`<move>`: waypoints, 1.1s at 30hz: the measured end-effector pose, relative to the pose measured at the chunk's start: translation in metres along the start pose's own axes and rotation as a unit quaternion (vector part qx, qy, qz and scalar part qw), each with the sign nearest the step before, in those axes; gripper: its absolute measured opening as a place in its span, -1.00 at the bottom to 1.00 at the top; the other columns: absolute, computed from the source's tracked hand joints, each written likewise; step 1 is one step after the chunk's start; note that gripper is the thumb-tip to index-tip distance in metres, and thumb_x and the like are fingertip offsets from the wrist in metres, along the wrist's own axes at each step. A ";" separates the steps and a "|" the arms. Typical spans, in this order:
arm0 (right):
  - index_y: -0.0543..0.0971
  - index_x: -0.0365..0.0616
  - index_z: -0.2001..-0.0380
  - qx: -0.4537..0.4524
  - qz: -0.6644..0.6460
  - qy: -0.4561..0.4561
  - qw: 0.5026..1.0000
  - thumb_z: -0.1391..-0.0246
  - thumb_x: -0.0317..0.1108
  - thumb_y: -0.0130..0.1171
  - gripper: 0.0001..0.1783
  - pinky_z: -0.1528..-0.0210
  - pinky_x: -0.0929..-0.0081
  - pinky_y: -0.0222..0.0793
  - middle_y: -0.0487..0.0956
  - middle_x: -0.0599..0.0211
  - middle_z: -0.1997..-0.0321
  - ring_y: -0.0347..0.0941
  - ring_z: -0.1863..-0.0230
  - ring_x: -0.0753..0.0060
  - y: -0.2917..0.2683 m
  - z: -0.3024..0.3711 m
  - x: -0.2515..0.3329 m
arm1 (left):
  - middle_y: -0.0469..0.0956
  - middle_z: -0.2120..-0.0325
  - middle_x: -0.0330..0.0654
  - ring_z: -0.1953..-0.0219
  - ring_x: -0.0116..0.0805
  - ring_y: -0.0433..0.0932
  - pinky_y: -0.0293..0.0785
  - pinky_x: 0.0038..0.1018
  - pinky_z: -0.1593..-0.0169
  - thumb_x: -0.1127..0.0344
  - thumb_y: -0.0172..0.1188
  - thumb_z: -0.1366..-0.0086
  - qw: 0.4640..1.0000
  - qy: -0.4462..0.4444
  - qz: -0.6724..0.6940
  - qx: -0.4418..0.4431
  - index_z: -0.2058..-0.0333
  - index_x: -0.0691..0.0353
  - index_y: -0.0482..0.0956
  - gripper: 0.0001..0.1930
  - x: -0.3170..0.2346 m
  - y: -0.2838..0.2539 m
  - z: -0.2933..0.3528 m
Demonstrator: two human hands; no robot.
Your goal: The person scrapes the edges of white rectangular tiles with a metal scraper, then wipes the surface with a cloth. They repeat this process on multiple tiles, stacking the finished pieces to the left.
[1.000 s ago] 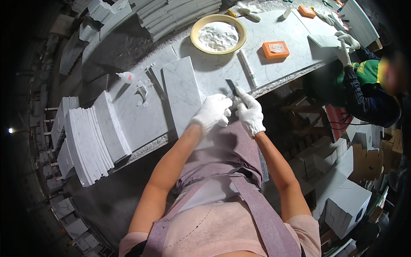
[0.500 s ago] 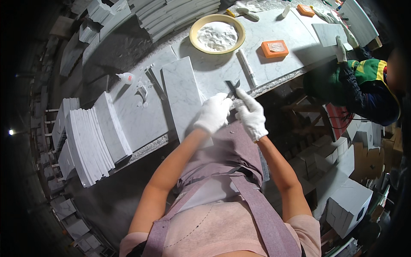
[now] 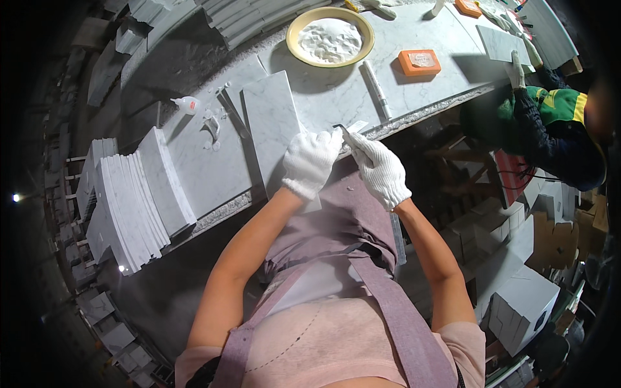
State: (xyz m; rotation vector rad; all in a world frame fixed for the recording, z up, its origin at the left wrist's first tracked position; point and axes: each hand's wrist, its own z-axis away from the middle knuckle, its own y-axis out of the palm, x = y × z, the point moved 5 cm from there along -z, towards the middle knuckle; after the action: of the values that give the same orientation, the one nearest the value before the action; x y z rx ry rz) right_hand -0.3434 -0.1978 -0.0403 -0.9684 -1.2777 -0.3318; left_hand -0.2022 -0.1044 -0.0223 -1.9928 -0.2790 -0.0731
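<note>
My left hand (image 3: 312,163) and my right hand (image 3: 380,169), both in white knitted gloves, meet at the table's front edge with their fingers closed. From the right fingertips juts a small dark blade-like piece (image 3: 341,129); its exact kind is too small to tell. The left fingertips pinch close against it, and what they grip is hidden. Just beyond the right fingers lies a small pale piece (image 3: 357,127). Beside my left hand a grey-veined marble tile (image 3: 270,116) rests on the table, its near end reaching past the edge.
A yellow bowl of white powder (image 3: 299,53), a white marker-like tube (image 3: 376,90) and an orange box (image 3: 419,63) stand beyond my hands. Leftward are a small squeeze bottle (image 3: 186,105) and stacked tiles (image 3: 132,210). A co-worker (image 3: 550,129) handles another tile (image 3: 501,44) at right.
My hands have turned inward, and the dark piece now shows less, pointing left between the fingertips. My left hand has shifted slightly left. The view has moved a little.
</note>
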 end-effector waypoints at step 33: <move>0.39 -0.24 -0.44 -0.054 -0.294 0.240 0.923 -0.47 -0.42 0.08 -0.47 0.14 0.64 0.50 0.67 0.36 -0.07 0.51 0.19 0.68 0.004 0.029 0.000 | 0.61 0.46 -0.35 0.44 -0.20 0.58 0.52 -0.29 0.32 0.23 0.28 -0.30 0.981 -0.117 0.152 -0.033 0.14 -0.07 0.70 -0.83 0.015 -0.009 -0.002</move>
State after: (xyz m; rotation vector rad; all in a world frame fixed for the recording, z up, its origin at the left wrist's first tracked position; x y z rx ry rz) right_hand -0.3597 -0.1739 -0.0426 -0.5173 -1.0716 -1.0517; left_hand -0.1892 -0.1006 -0.0109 -2.0892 -0.1201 0.3534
